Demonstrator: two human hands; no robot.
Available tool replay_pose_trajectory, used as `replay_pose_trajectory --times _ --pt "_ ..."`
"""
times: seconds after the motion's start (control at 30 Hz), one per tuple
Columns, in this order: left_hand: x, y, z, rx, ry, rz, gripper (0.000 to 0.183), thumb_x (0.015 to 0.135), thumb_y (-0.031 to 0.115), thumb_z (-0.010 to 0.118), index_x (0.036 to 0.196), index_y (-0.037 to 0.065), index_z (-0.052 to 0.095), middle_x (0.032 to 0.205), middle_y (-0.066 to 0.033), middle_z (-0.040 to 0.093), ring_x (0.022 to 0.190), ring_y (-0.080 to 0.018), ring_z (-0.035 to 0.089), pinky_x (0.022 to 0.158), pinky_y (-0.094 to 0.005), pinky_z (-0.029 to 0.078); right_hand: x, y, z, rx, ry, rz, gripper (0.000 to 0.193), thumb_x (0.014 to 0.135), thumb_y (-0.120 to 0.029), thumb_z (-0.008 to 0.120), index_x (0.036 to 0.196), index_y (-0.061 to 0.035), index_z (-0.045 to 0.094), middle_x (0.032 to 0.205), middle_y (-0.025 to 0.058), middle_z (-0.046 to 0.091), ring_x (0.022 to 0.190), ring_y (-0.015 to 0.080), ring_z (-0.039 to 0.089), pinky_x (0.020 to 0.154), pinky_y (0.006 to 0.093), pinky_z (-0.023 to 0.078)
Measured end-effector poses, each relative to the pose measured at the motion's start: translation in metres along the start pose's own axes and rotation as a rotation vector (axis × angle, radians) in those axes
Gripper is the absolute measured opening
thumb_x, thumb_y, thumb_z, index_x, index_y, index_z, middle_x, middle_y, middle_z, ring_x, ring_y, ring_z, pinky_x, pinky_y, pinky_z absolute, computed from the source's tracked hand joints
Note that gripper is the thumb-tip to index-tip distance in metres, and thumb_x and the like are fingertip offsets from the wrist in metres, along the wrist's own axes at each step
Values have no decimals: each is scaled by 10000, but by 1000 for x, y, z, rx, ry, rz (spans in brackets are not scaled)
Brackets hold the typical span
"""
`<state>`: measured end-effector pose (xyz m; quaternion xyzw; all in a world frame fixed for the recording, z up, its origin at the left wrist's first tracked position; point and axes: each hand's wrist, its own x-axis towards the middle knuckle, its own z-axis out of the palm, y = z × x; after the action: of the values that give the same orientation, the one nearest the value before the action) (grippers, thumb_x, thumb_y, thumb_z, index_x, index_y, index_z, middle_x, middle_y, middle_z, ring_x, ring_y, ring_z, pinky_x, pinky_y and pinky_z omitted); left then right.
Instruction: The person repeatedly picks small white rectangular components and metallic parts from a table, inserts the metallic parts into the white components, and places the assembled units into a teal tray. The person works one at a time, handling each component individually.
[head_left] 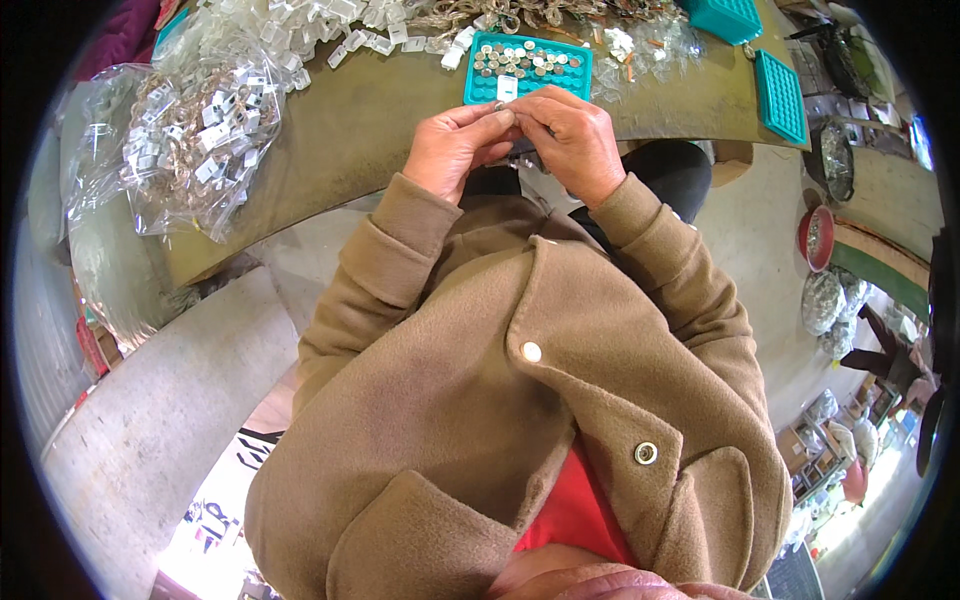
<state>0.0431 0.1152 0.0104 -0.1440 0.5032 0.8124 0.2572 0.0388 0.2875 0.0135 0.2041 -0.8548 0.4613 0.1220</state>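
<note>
Left hand (452, 148) and right hand (580, 138) close together; fingers (545, 105) bent, tips gathered; forearms (388, 250) angled inward.

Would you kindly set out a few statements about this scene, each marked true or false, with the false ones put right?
1. The left hand and right hand meet at the near edge of a turquoise tray.
True.

2. That turquoise tray is bare.
False: small round pieces lie in it.

3. The large bag at the left of the table is opaque black.
False: the large bag is clear, with pieces showing inside.

4. The person wears a brown coat over a red garment.
True.

5. The red bowl stands on the table.
False: the red bowl is off the table, to the right.
</note>
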Motion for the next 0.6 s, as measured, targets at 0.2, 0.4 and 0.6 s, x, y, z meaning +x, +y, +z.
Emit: replay_pose_trajectory --times 0.2,0.4,0.6 --pt "4 10 -7 -67 73 -15 224 935 169 646 1086 5 658 968 -79 710 846 -113 683 685 -218 557 11 6 -11 242 1 251 91 869 -72 631 906 -38 707 810 124 666 740 274 663 653 344 530" --pt "7 11 -12 -36 36 3 220 955 199 624 1073 16 658 971 -85 715 848 -102 696 634 -183 571 26 29 10 -231 110 10 97 866 -93 629 948 -83 678 915 97 632 776 317 644 664 404 529" --pt "6 6 -12 -77 46 -3 221 960 173 613 1103 7 640 1009 -97 709 893 -120 693 707 -205 581 21 34 18 -349 22 34 73 870 -114 639 938 -97 655 928 99 610 805 340 627 671 409 520"
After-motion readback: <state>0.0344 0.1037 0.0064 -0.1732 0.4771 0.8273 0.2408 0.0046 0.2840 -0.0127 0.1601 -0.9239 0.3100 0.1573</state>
